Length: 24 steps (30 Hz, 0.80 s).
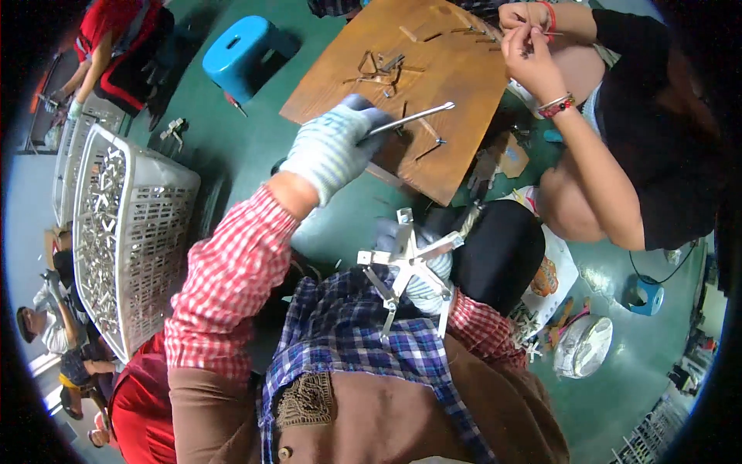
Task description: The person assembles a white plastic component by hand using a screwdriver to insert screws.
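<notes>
My left hand point(332, 147), in a striped knit glove with grey fingers, is raised toward the wooden board. It is closed around a slim metal tool point(413, 117) with a slightly widened tip pointing right. Over my lap, my right hand point(435, 284) wears a similar glove and grips a silver star-shaped metal bracket point(410, 263) from behind. Several arms spread from its hub, some with hinged legs hanging down. The bracket hides part of the right hand's fingers. Tool and bracket are apart.
A wooden board point(325, 81) ahead carries small metal rods point(379, 69). At left stands a white basket point(158, 240) full of metal parts; beyond is a blue stool point(239, 54). A co-worker's hands point(533, 54) work at the board's right edge. A round tin point(585, 346) sits at right.
</notes>
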Motion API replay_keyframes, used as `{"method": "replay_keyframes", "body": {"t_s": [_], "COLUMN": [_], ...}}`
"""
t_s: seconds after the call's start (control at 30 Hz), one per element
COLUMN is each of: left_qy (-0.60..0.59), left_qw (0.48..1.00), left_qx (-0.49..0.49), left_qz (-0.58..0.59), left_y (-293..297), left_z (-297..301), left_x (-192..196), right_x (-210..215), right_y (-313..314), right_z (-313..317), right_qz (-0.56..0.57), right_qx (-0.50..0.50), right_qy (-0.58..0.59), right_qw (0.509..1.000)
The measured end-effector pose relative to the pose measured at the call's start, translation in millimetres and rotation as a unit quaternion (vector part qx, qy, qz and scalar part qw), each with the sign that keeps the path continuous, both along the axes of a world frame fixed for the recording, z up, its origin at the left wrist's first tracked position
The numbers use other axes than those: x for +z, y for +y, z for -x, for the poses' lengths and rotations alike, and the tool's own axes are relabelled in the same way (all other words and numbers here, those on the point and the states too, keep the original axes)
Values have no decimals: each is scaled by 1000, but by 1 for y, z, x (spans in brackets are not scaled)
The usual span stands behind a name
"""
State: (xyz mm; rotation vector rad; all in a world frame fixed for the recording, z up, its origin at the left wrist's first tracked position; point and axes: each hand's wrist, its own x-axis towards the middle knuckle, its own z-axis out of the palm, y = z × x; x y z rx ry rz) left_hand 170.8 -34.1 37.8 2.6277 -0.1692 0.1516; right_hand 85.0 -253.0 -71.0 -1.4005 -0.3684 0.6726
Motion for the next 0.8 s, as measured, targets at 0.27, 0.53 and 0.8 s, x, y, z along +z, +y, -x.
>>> {"method": "replay_keyframes", "body": {"t_s": [0.27, 0.53, 0.8], "left_qy": [-2, 80, 100], "left_qw": [992, 959, 873], "left_qx": [41, 131, 196], "left_qz": [-115, 239, 435], "left_y": [-16, -17, -32], "left_z": [-23, 38, 129], "left_x": [-25, 8, -17], "right_x": [39, 45, 23], "right_y": [-6, -9, 11], "right_z": [-15, -22, -9], "right_qz": [-41, -332, 63], "right_qx": [-51, -113, -52], "right_qy": [1, 301, -239], "right_qw": [998, 887, 968]}}
